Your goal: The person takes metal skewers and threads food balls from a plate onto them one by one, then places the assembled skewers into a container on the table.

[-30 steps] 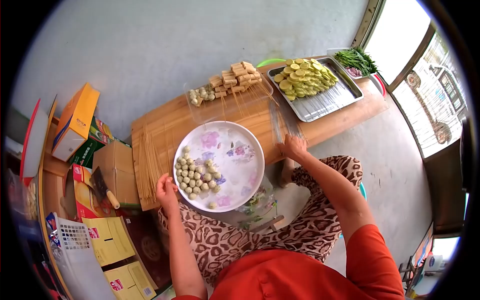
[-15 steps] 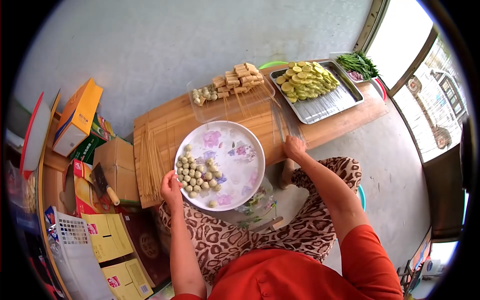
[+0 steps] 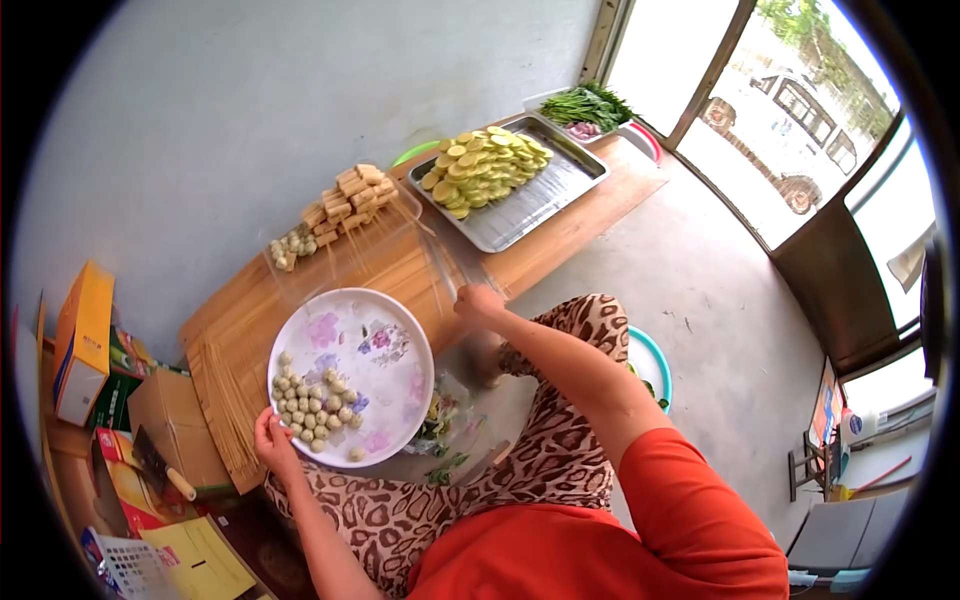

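Observation:
A large round white tray [image 3: 395, 412] with a floral print sits at the table's front edge, partly over my lap. Pale, speckled balls [image 3: 312, 405] are heaped on its left side. My left hand [image 3: 277, 443] grips the tray's lower left rim, thumb on top. My right hand [image 3: 480, 303] is closed at the table's front edge, right of the tray. Clear, shiny plastic [image 3: 440, 262] lies just beyond it; whatever is between those fingers is hidden. Thin wooden skewers [image 3: 222, 410] lie left of the tray.
Behind the tray, a clear container holds skewered tan rolls [image 3: 350, 205] and more balls. A metal tray [image 3: 510, 225] carries yellow-green slices [image 3: 485, 165]. Leafy greens [image 3: 590, 103] stand at the far end. Cardboard boxes [image 3: 178, 420] and a knife [image 3: 165, 465] are at left.
My view has turned to the right, so the table sits further left and more doorway shows. My left hand stays on the tray's rim, and my right hand stays by the table edge.

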Demonstrator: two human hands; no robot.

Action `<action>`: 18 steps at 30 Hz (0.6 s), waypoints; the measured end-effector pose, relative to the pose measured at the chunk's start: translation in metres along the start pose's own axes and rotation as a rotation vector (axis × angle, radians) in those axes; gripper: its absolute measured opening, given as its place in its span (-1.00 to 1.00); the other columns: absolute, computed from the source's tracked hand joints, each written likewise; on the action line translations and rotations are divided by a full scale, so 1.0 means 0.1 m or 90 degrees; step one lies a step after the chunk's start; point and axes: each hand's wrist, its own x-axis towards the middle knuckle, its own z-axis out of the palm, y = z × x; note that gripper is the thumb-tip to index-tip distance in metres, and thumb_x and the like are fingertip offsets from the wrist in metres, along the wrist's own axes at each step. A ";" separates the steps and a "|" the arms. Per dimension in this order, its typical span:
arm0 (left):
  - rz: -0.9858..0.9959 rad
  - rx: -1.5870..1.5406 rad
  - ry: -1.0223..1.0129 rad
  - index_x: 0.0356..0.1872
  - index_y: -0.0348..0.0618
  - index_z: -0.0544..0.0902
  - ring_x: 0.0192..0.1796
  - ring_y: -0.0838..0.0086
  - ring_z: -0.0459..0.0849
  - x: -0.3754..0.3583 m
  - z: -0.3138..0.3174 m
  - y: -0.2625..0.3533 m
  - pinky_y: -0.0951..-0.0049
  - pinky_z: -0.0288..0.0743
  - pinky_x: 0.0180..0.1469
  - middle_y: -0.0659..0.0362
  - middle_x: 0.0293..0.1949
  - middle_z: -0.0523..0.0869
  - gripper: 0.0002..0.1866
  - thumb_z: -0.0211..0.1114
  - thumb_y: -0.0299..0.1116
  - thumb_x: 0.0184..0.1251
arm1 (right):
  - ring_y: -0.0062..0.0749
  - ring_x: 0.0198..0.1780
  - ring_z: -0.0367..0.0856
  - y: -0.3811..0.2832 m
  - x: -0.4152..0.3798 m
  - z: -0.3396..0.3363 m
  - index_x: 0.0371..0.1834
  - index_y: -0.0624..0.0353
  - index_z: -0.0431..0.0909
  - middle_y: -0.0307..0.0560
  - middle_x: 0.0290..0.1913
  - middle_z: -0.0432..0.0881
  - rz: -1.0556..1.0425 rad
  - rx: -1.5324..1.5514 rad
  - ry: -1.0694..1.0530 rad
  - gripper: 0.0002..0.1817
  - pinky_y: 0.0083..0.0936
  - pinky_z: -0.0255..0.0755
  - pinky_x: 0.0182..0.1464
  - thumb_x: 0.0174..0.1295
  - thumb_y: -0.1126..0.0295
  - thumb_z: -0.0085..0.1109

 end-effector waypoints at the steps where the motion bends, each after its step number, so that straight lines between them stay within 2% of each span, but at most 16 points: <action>1: -0.008 0.025 0.001 -0.07 -0.26 0.59 -0.49 0.70 0.44 0.00 -0.01 0.01 0.69 0.37 -0.44 0.28 -0.36 0.61 -0.79 0.10 -0.43 0.37 | -0.10 -0.22 0.70 -0.01 -0.05 -0.04 -0.33 0.25 0.64 0.10 -0.30 0.69 -0.030 0.069 -0.007 -0.76 -0.31 0.56 -0.17 0.07 0.36 0.01; 2: 0.000 0.026 0.003 -0.08 -0.24 0.60 -0.49 0.70 0.44 0.00 -0.02 -0.01 0.68 0.37 -0.45 0.29 -0.37 0.61 -0.80 0.11 -0.42 0.37 | -0.22 -0.34 0.69 0.02 0.01 -0.02 -0.43 0.26 0.60 0.02 -0.48 0.67 -0.027 0.157 -0.055 -0.80 -0.38 0.55 -0.30 0.08 0.37 0.04; 3: -0.006 0.024 0.007 -0.08 -0.25 0.60 -0.50 0.70 0.44 0.00 -0.01 0.02 0.68 0.38 -0.45 0.29 -0.38 0.61 -0.80 0.11 -0.42 0.36 | -0.22 -0.34 0.69 0.04 0.00 -0.02 -0.43 0.26 0.60 0.02 -0.48 0.67 -0.036 0.158 -0.068 -0.80 -0.38 0.55 -0.30 0.08 0.37 0.04; 5: 0.003 0.013 0.007 -0.08 -0.26 0.60 -0.50 0.70 0.44 0.01 -0.01 0.00 0.68 0.38 -0.45 0.28 -0.37 0.62 -0.79 0.11 -0.43 0.36 | -0.38 -0.45 0.62 0.05 -0.09 -0.03 -0.48 0.21 0.53 -0.10 -0.55 0.59 0.058 0.574 -0.203 -0.85 -0.48 0.49 -0.44 0.13 0.37 0.10; 6: -0.001 0.018 0.013 -0.08 -0.26 0.60 -0.50 0.70 0.44 0.01 -0.02 0.01 0.68 0.38 -0.45 0.28 -0.37 0.62 -0.79 0.11 -0.43 0.36 | -0.38 -0.45 0.62 0.03 -0.16 -0.02 -0.48 0.21 0.53 -0.10 -0.55 0.59 0.057 0.573 -0.212 -0.85 -0.48 0.49 -0.44 0.13 0.37 0.10; 8: 0.023 0.030 0.009 -0.07 -0.28 0.59 -0.50 0.70 0.45 0.01 -0.01 0.02 0.68 0.38 -0.44 0.27 -0.37 0.62 -0.79 0.11 -0.43 0.36 | -0.46 -0.54 0.52 -0.01 -0.37 -0.04 -0.46 0.14 0.47 -0.20 -0.57 0.50 0.123 0.889 -0.300 -0.89 -0.56 0.41 -0.51 0.18 0.39 0.11; 13: 0.017 0.006 -0.003 -0.06 -0.29 0.58 -0.50 0.68 0.46 0.03 0.00 0.02 0.68 0.37 -0.43 0.26 -0.40 0.62 -0.78 0.11 -0.44 0.34 | -0.47 -0.55 0.49 -0.10 -1.10 -0.03 -0.42 0.16 0.42 -0.18 -0.54 0.50 0.039 0.934 -0.342 -0.87 -0.61 0.40 -0.50 0.22 0.37 0.10; 16: -0.068 -0.078 -0.031 -0.06 -0.26 0.58 -0.52 0.72 0.45 -0.12 0.20 0.26 0.72 0.31 -0.50 0.29 -0.42 0.59 -0.77 0.13 -0.42 0.32 | -0.52 -0.56 0.48 -0.28 -1.65 -0.18 -0.40 0.17 0.42 -0.20 -0.53 0.50 0.049 0.902 -0.403 -0.85 -0.62 0.39 -0.51 0.26 0.36 0.09; 18: -0.153 -0.115 -0.124 0.02 -0.23 0.55 -0.54 0.71 0.47 -0.28 0.36 0.39 0.71 0.33 -0.53 0.21 -0.28 0.66 -0.72 0.14 -0.36 0.35 | -0.60 -0.50 0.48 -0.33 -1.90 -0.14 -0.37 0.17 0.43 -0.24 -0.50 0.50 -0.097 0.769 -0.474 -0.86 -0.62 0.41 -0.43 0.32 0.38 0.04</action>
